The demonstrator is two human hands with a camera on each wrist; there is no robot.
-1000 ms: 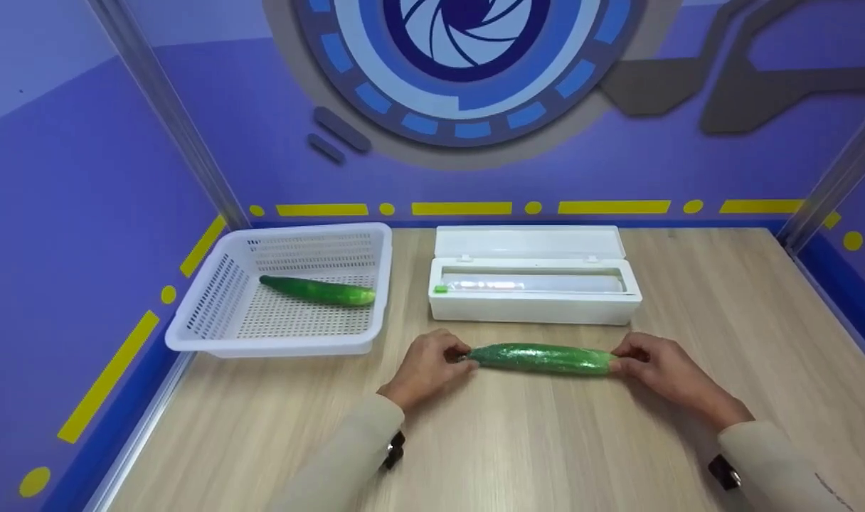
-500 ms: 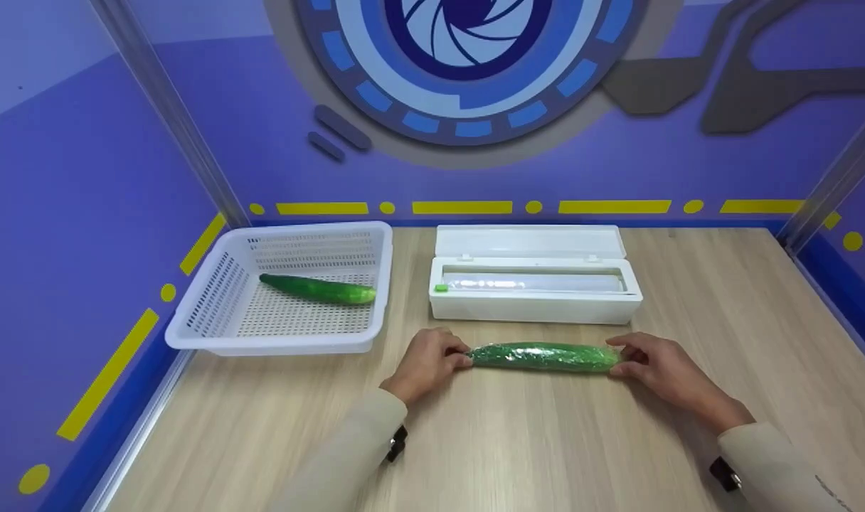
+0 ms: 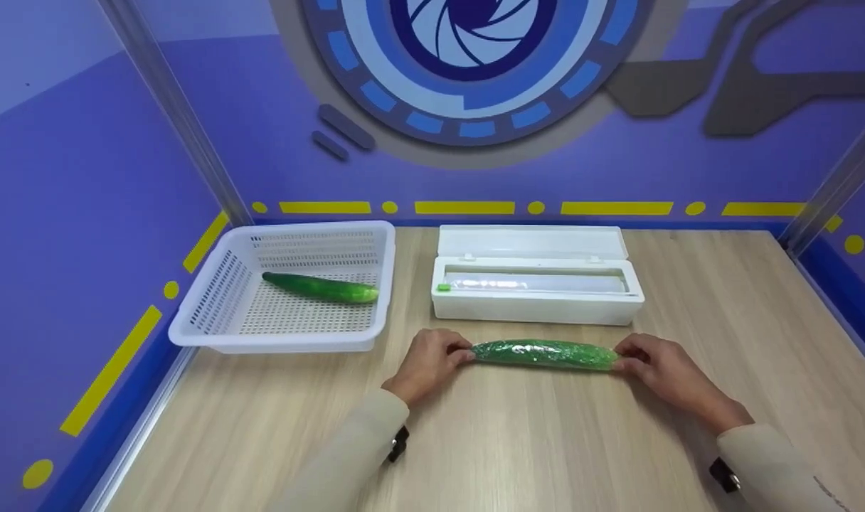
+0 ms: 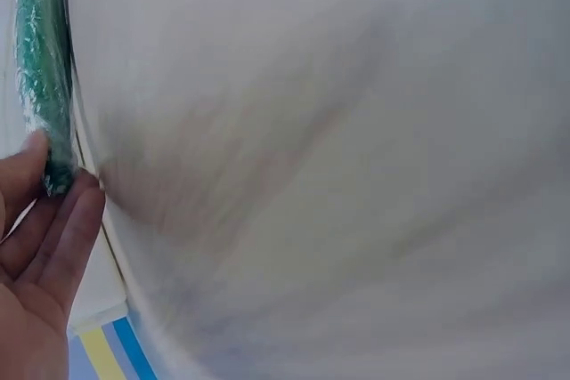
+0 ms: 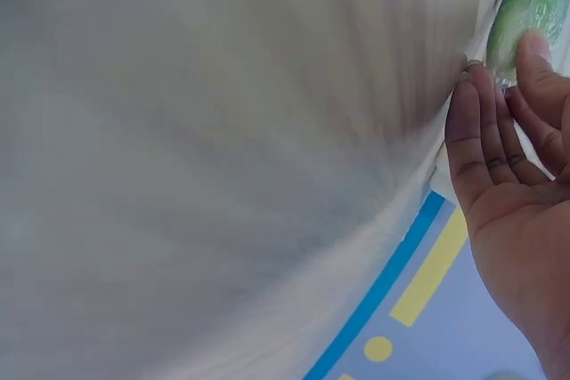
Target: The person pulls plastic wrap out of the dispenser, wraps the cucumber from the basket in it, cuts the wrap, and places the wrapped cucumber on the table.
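A green cucumber (image 3: pixel 544 354), wrapped in glossy clear film, lies crosswise between my hands in the head view. My left hand (image 3: pixel 430 361) pinches its dark end between thumb and fingers. At the paler right end, my right hand (image 3: pixel 656 363) pinches the tip the same way. The left wrist view has the wrinkled film on the cucumber (image 4: pixel 43 60) running down to the left thumb and fingertips. In the right wrist view the right thumb lies on the wrapped cucumber (image 5: pixel 527 20), the fingers stretched beneath its end.
A white cling film box (image 3: pixel 539 309) with its lid raised stands just behind the cucumber, a film roll (image 3: pixel 546 282) inside. At the left, a white plastic basket (image 3: pixel 283 343) holds another cucumber (image 3: pixel 322 288). Blue-purple panels (image 3: pixel 432 178) enclose the wooden table (image 3: pixel 539 441) at the back and sides.
My right fingers loosened at the cucumber's right end half a second ago and now pinch it again. The cucumber has turned slightly between my hands; the left hand keeps its hold.
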